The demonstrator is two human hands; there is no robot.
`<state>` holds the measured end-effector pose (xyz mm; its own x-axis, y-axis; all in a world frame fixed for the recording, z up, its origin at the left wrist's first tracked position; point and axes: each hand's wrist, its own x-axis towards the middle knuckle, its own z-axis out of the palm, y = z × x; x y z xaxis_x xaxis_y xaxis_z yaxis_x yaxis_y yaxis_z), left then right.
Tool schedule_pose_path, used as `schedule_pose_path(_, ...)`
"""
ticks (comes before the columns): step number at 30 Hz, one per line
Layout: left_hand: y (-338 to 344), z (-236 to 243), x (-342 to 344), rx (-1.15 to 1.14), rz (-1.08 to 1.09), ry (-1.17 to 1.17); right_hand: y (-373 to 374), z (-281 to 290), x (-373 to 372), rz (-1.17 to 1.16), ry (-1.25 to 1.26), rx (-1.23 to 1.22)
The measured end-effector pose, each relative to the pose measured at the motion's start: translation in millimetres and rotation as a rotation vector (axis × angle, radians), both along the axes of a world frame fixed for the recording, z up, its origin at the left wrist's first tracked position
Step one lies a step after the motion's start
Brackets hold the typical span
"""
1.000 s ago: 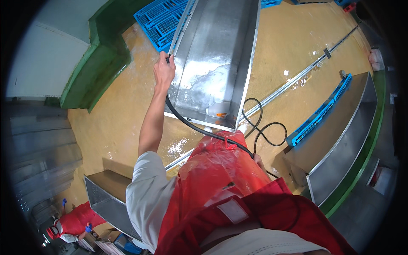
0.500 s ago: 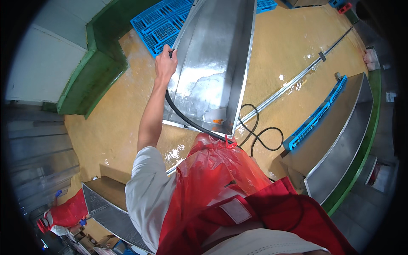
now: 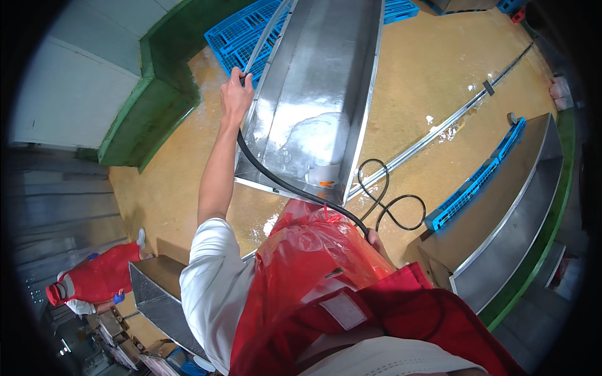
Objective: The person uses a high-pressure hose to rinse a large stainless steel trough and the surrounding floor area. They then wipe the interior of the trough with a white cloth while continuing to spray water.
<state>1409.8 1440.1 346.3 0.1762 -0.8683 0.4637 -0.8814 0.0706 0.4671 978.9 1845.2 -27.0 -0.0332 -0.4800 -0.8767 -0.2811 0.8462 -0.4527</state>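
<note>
A long stainless steel trough [image 3: 301,81] stretches away in front of me, with wet patches shining on its bottom. Beside its left rim, my left hand [image 3: 237,97] is closed around the end of a black hose [image 3: 276,178]. A pale streak, apparently water, runs from the hose end toward the far side, over a blue pallet [image 3: 241,31]. The hose sags across the trough's near edge to my right hand [image 3: 375,241], which grips it beside my red apron; most of that hand is hidden. A small white and orange thing [image 3: 325,183] lies at the trough's near end.
Loops of hose [image 3: 401,213] lie on the wet yellow floor next to a metal drain channel [image 3: 426,141]. Another steel trough [image 3: 514,213] and a blue pallet [image 3: 476,175] stand at right. A green ledge [image 3: 147,125] is at left; a person in red [image 3: 100,272] works at lower left.
My right hand has come into view on the hose at my apron. A pale streak now shows beyond the hose end. The view has shifted slightly, and the other person shows more fully.
</note>
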Motion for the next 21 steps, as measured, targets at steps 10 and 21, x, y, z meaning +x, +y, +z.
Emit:
schedule_pose_path(10, -1, -5, -13, 0.010, 0.000, 0.025, 14, 2, -5, 0.069, 0.029, -0.017)
schedule_pose_path(21, -24, -16, -3, -0.037, -0.188, 0.054, 35, -51, 23, -0.120, 0.031, 0.026)
